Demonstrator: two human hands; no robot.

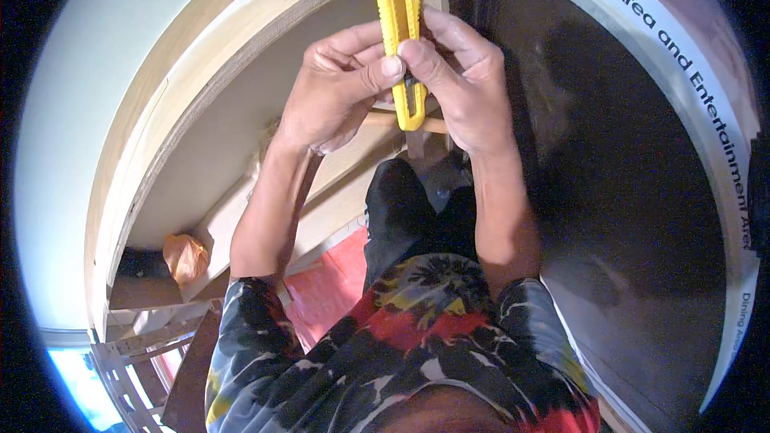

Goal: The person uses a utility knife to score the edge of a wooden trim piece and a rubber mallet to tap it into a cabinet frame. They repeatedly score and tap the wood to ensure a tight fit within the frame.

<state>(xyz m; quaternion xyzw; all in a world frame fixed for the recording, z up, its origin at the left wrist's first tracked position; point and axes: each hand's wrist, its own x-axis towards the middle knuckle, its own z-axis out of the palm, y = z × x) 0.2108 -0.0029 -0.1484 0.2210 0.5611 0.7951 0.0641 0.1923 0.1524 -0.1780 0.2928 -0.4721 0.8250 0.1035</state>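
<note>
A yellow snap-off utility knife [392, 22] with a black end cap is held up in front of me, its capped end pointing away. My left hand [341, 80] grips it from the left, thumb pressed against the middle of the handle. From the other side my right hand [473, 80] pinches it, its thumb lying on the handle near the dark slider. The knife's narrow yellow end points toward my body. Just below that end shows a greyish strip; whether it is the blade, I cannot tell. Some fingers are hidden behind the knife.
A pale wooden frame [152, 104] curves along the left and far side. An orange plastic bag [186, 258] lies at the lower left, near a slatted wooden piece [140, 377]. Close on my right stands a dark panel [618, 160] with a white printed border. Red material [325, 284] shows below.
</note>
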